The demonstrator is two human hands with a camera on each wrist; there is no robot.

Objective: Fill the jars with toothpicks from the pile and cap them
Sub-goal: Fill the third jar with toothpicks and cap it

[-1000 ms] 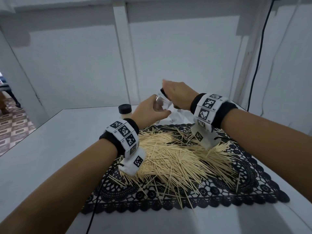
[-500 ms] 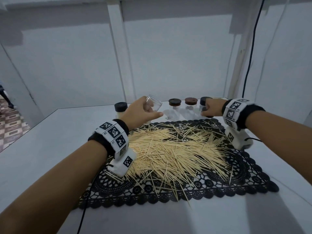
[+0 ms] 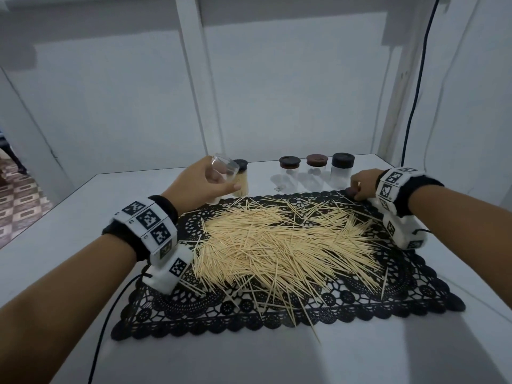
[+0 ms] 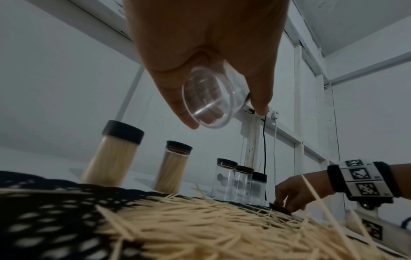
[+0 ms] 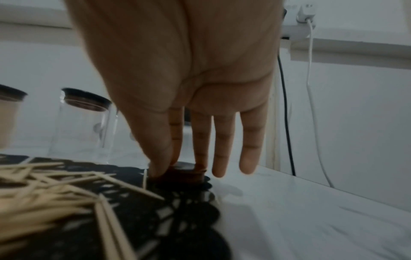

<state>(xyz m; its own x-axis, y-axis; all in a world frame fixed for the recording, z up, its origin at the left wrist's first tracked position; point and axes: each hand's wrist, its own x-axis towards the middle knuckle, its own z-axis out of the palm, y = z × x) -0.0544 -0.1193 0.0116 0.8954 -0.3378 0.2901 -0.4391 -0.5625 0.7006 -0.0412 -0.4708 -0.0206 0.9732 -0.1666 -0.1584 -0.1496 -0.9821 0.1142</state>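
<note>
Head view: the left hand (image 3: pixel 199 184) holds an empty clear jar (image 3: pixel 223 169), uncapped and tilted, above the far left edge of the black lace mat (image 3: pixel 277 314) on the white bench (image 3: pixel 360 356); its grip is thumb and fingers curled around the glass. The pile of toothpicks (image 3: pixel 277 245) lies spread across the mat. Just behind the held jar stands a capped jar full of toothpicks (image 3: pixel 240 178); further right stand three capped empty jars (image 3: pixel 315 173) in a row. The right hand (image 3: pixel 361 184) is lowered at the mat's far right corner, fingertips on a dark lid (image 3: pixel 351 192). Left wrist view: the clear jar (image 4: pixel 211 98) is seen base-on, clasped between thumb and fingers of the left hand (image 4: pixel 204 44); two filled capped jars (image 4: pixel 115 154) stand behind the mat, the three empty ones beyond. Right wrist view: the right hand (image 5: pixel 189 79) pinches the lid (image 5: pixel 184 173) between thumb and first two fingers, the lid resting on the mat's edge; the other two fingers are straight and touch nothing.
</note>
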